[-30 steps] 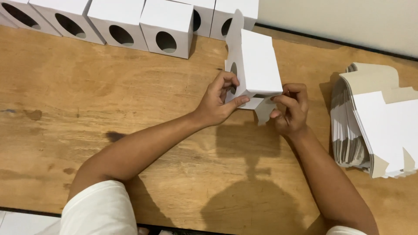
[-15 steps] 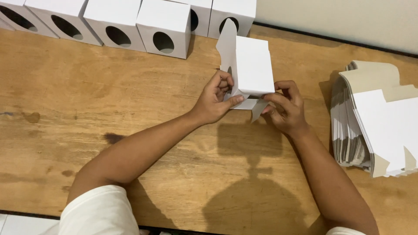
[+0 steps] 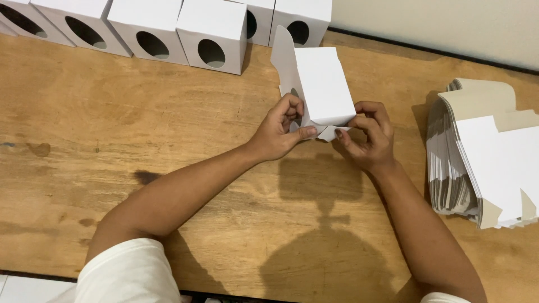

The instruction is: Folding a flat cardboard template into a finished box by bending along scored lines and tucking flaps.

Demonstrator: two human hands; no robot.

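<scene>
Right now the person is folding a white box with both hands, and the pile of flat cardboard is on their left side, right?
Not quite. The head view shows the pile of flat cardboard on their right side. Both hands, left hand and right hand, do hold the white box.

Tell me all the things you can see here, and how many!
Half-folded box: one, white, held above the table's middle.
Finished boxes: at least six, white with oval holes, in a row along the far edge.
Stack of flat box blanks: one pile, white and grey, at the right.
Table: one, brown wood.
Wall: cream, behind the table.
Left hand: gripping the box's lower left.
Right hand: pinching the box's bottom flap.
</scene>
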